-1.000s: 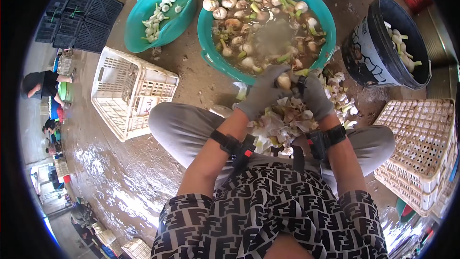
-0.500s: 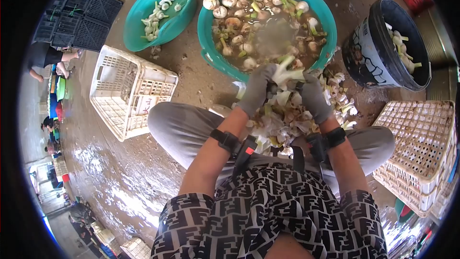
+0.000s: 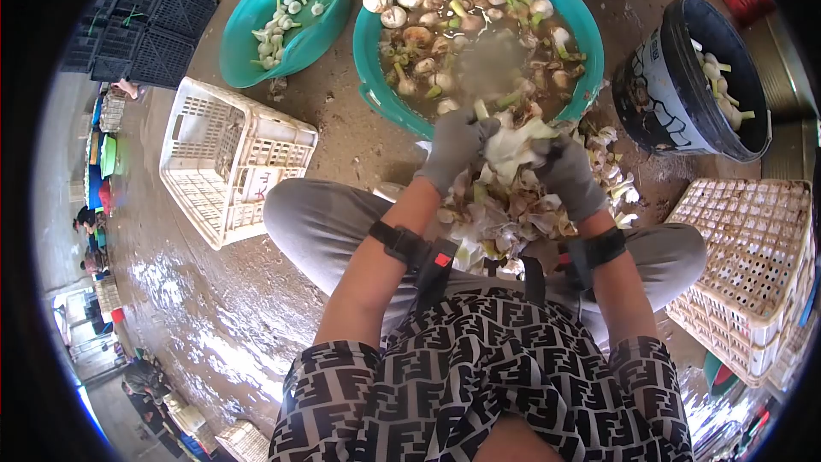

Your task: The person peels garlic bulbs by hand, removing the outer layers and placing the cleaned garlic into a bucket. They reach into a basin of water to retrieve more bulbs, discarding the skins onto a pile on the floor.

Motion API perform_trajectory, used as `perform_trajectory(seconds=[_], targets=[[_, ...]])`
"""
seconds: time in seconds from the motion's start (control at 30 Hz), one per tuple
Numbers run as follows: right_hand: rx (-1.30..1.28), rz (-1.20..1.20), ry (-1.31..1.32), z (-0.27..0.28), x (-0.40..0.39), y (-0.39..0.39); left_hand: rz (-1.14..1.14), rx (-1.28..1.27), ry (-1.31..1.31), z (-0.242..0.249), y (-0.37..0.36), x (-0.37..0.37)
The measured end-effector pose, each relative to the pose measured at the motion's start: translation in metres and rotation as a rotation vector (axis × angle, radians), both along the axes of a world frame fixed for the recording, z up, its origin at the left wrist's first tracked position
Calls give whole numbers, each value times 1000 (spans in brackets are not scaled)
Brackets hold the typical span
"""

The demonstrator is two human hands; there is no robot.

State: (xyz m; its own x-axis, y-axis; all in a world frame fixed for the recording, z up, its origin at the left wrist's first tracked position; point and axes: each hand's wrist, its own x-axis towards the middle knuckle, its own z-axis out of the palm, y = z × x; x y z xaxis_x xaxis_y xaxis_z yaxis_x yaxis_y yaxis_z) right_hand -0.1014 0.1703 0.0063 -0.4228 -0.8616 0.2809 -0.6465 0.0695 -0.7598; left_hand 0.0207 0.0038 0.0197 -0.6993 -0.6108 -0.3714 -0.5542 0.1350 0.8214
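Between my two gloved hands is a garlic bulb (image 3: 510, 147) with loose, pale outer skin and a short green stem. My left hand (image 3: 457, 150) is closed on its left side, near the stem. From the right, my right hand (image 3: 566, 173) pinches the skin, its fingertips partly hidden. Below them, a heap of peeled garlic skins (image 3: 509, 222) lies between my legs. Just beyond my hands stands a round teal tub (image 3: 593, 43) of murky water with many unpeeled garlic bulbs (image 3: 425, 0) floating in it.
A second teal basin (image 3: 329, 43) holds cleaned garlic (image 3: 275, 34). At right, a black bucket (image 3: 654, 90) contains more bulbs. White plastic crates (image 3: 256, 180) stand left, with a stacked crate (image 3: 740, 265) at right. Black crates (image 3: 167, 34) are at upper left; the floor (image 3: 184, 291) is wet.
The garlic has turned in my hands, and its skin now hangs more loosely. My right hand has shifted slightly down and right. The person at far left has mostly gone from view.
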Motion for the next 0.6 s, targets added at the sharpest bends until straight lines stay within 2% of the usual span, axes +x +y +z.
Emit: perform_trajectory(seconds=[0.1,0.13,0.23,0.27,0.33,0.37,0.47,0.53,0.6], targets=[[-7,-120,-624,11,-2,12,268,643,571,-4,1,5],[-37,-119,-393,5,-8,17,255,496,580,-1,-4,13],[-451,40,-1690,10,-38,31,418,688,780,-3,-23,24],[-212,40,-1076,9,-35,24,380,652,722,0,-27,30],[339,30,-288,10,-27,22,349,515,632,-5,-29,26],[666,20,-116,38,-9,14,333,450,587,-9,-27,23],[276,-139,-95,27,-6,-10,247,232,491,3,-7,14],[137,-168,-64,25,0,-26,199,72,360,7,5,9],[-5,-158,22,26,6,-36,149,-182,341,4,16,3]])
